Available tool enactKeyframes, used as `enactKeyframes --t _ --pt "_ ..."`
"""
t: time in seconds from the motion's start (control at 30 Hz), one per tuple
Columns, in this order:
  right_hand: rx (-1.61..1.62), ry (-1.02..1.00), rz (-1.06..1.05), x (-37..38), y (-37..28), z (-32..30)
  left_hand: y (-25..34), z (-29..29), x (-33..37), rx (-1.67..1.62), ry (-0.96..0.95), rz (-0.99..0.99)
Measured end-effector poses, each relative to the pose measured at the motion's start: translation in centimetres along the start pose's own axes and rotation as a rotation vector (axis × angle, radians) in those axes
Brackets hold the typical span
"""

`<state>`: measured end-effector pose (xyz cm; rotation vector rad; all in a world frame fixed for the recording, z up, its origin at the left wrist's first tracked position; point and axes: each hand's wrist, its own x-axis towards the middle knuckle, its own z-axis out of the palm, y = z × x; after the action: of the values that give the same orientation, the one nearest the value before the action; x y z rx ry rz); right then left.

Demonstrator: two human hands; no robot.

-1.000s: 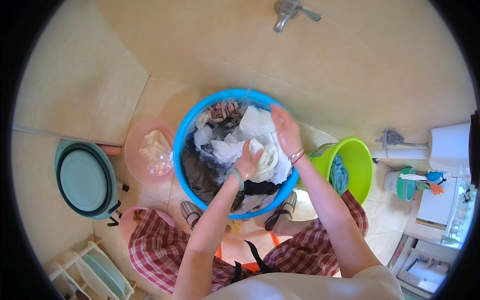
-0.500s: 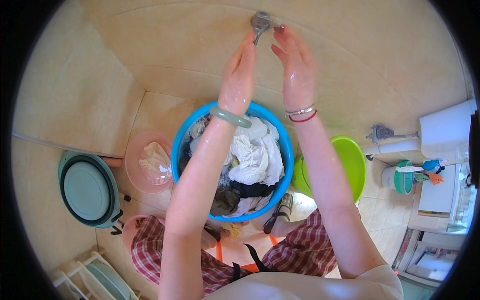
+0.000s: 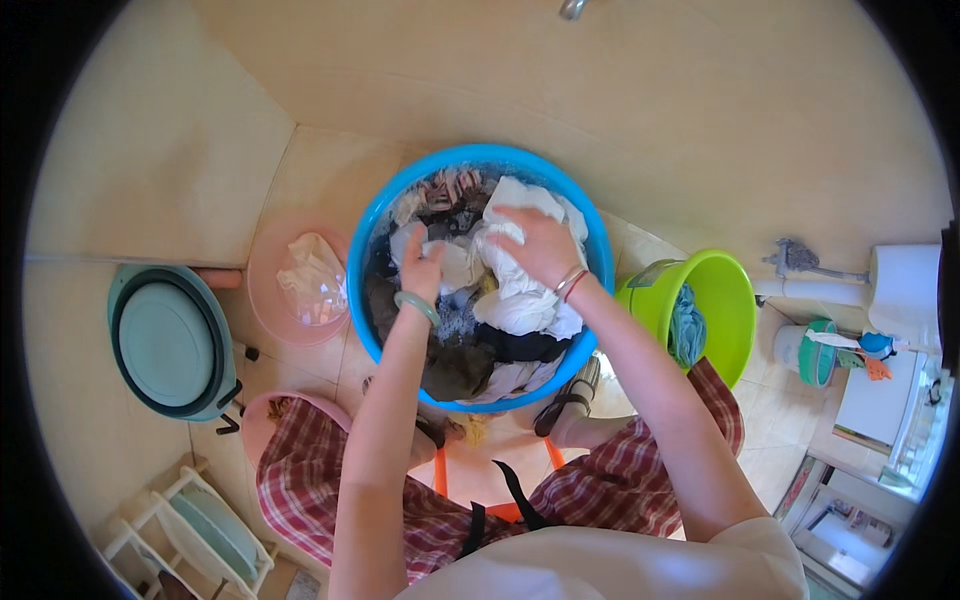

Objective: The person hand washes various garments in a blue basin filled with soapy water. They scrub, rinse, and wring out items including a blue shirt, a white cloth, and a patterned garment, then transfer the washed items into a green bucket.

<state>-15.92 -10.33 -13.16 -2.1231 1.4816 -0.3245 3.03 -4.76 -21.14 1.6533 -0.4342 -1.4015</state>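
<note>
A blue tub (image 3: 604, 265) in front of me holds wet laundry and foamy water. My right hand (image 3: 545, 248), with metal bracelets and a red string at its wrist, rests on a bunched white garment (image 3: 520, 300) at the tub's right side. Its fingers are stretched over the fabric. At the left, my left hand (image 3: 421, 270), below which sits a pale green bangle (image 3: 417, 307), is over the laundry with fingers apart, beside a light cloth. Darker garments (image 3: 455, 370) lie at the near side, and a striped cloth (image 3: 455, 187) is at the far side.
A pink basin (image 3: 262, 290) with a white cloth stands left of the tub. A green bucket (image 3: 735, 320) holding blue-green cloth stands at the right. A folding teal basin (image 3: 165, 350) leans at the far left. A metal tap (image 3: 572, 9) shows on the wall above.
Both hands have come down from the tap into the tub, the right one onto the white garment. The view has tilted lower, and blue-green cloth in the green bucket is now visible.
</note>
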Motion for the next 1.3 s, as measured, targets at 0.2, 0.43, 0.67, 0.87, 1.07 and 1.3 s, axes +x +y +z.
enactKeyframes --t 0.2,0.43,0.67,0.87,1.07,1.3 --pt "-0.399 -0.163 -0.077 -2.5 2.4 10.9 -8.4 0.1 0.4 0.807 0.055 0.433" --pt "-0.234 -0.420 0.109 2.9 8.3 18.3 -8.6 0.8 5.4 0.735 -0.069 0.095" --pt "0.271 0.030 -0.195 0.8 4.1 12.6 -4.7 1.5 0.8 -0.470 0.079 -0.282" --pt "0.282 -0.090 -0.457 -6.0 -6.6 3.5 -4.4 0.4 0.8 -0.916 -0.372 -0.333" --pt "0.059 0.131 -0.481 -6.8 -10.4 3.1 0.2 2.1 -2.3 -1.038 -0.636 -0.295" --pt "0.222 0.391 -0.277 -3.5 -9.4 5.5 -4.6 1.4 0.6 -1.283 -0.943 -0.178"
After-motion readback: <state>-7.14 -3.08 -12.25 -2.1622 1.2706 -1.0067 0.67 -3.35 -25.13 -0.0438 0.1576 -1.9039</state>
